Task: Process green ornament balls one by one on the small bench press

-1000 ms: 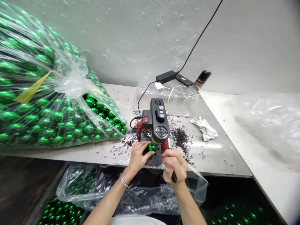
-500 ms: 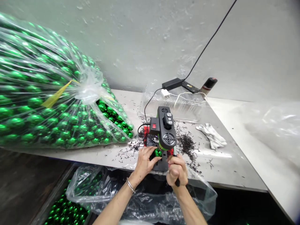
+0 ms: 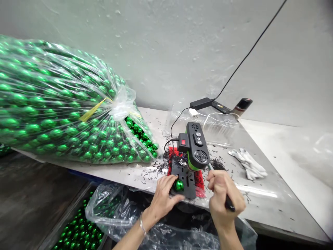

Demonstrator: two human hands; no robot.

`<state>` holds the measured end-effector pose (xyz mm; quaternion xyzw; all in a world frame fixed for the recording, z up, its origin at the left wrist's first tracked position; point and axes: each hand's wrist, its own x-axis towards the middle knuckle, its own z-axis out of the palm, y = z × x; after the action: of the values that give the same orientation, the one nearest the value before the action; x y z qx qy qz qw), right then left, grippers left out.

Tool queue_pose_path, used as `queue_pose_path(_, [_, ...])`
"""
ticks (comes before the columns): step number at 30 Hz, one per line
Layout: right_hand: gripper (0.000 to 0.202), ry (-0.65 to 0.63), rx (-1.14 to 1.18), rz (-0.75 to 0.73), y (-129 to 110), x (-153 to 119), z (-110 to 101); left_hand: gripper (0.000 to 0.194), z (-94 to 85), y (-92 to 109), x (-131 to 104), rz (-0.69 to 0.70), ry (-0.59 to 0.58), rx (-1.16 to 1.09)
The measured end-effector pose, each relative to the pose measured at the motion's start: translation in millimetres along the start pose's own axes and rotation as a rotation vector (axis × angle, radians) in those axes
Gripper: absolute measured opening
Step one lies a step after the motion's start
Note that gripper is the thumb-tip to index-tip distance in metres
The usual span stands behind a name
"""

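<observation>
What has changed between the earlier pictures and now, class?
The green ball has moved from beside the black machine toward the person. The left hand came too, its thumb now spread off the ball. The right hand drew away rightward, still gripping the black handle. Machine, bulging bag and gloves stayed put.

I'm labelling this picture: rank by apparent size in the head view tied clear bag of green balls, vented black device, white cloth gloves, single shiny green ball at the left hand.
Tied clear bag of green balls
Vented black device and white cloth gloves: too alike to rank
Single shiny green ball
</observation>
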<state>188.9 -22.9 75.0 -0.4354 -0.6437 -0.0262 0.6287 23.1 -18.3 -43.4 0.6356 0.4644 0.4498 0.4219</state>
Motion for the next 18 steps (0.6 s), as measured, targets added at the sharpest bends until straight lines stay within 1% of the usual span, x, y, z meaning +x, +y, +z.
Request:
queue_pose_path(1, [0.030, 0.016, 0.006, -0.010, 0, -1, 1, 0.066, -7.1, 1, -4, 0.020, -0.005, 0.010])
queue_pose_path(2, [0.030, 0.030, 0.012, -0.018, 2, -3, 2, 0.070, -15.1, 3, -4, 0.044, 0.008, 0.025])
queue_pose_path(3, [0.030, 0.043, 0.017, -0.025, 4, -7, 4, 0.066, -23.8, 6, 1, 0.074, 0.035, 0.049])
queue_pose_path(4, [0.030, 0.052, 0.019, -0.027, 6, -11, 5, 0.054, -33.2, 9, 10, 0.106, 0.082, 0.082])
queue_pose_path(5, [0.030, 0.060, 0.017, -0.028, 9, -15, 7, 0.041, -42.9, 12, 23, 0.138, 0.144, 0.130])
queue_pose_path(6, [0.030, 0.064, 0.012, -0.028, 10, -18, 7, 0.032, -52.9, 14, 39, 0.171, 0.202, 0.195])
queue_pose_path(7, [0.030, 0.065, 0.008, -0.029, 11, -20, 8, 0.026, -62.9, 16, 56, 0.187, 0.261, 0.277])
queue_pose_path(8, [0.030, 0.066, 0.006, -0.033, 12, -22, 8, 0.024, -72.5, 17, 73, 0.184, 0.282, 0.377])
queue_pose_path(10, [0.030, 0.064, 0.007, -0.038, 12, -22, 8, 0.022, -88.9, 15, 100, 0.146, 0.245, 0.600])
queue_pose_path(12, [0.030, 0.068, 0.009, -0.039, 11, -21, 8, 0.021, -99.7, 10, 115, 0.108, 0.174, 0.791])
queue_pose_path(14, [0.029, 0.076, 0.003, -0.036, 11, -21, 8, 0.025, -104.4, 6, 117, 0.113, 0.126, 0.874])
queue_pose_path(15, [0.029, 0.075, -0.003, -0.036, 11, -21, 8, 0.027, -104.7, 4, 115, 0.135, 0.122, 0.862])
queue_pose_path(16, [0.029, 0.073, -0.008, -0.038, 11, -21, 8, 0.029, -103.8, 3, 110, 0.164, 0.140, 0.814])
queue_pose_path(17, [0.029, 0.068, -0.012, -0.039, 11, -21, 8, 0.031, -102.2, 1, 104, 0.195, 0.186, 0.739])
queue_pose_path(18, [0.029, 0.063, -0.015, -0.042, 11, -22, 7, 0.035, -99.9, 0, 97, 0.219, 0.266, 0.645])
